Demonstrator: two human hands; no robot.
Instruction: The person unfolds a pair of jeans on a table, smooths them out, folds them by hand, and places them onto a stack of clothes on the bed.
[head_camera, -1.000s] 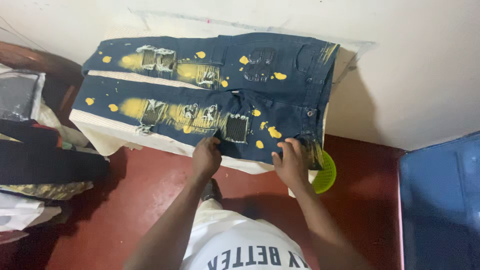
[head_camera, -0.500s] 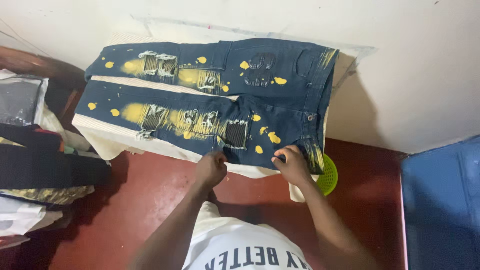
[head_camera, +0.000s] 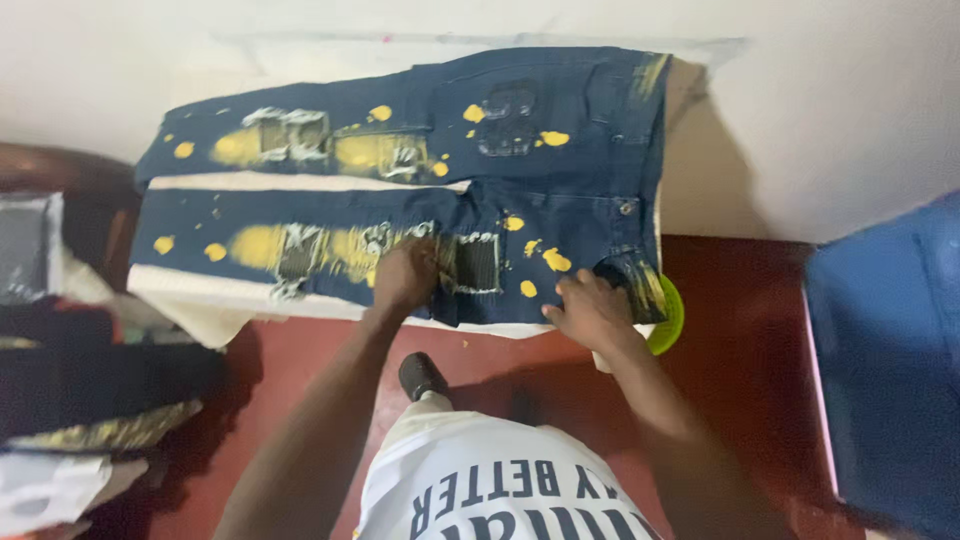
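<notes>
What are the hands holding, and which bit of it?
Neither hand clearly grips anything. The left hand rests on the jeans at the near leg's ripped thigh patch; the right hand presses the near edge by the waistband.

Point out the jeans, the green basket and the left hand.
jeans (head_camera: 560, 90), head view, on the upper thigh panel.
green basket (head_camera: 668, 318), head view, on its visible rim.
left hand (head_camera: 405, 275), head view, on its back.

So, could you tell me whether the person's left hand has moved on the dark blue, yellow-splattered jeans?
Yes. The left hand has slid from the near hem up onto the jeans, beside the ribbed patch.
</notes>
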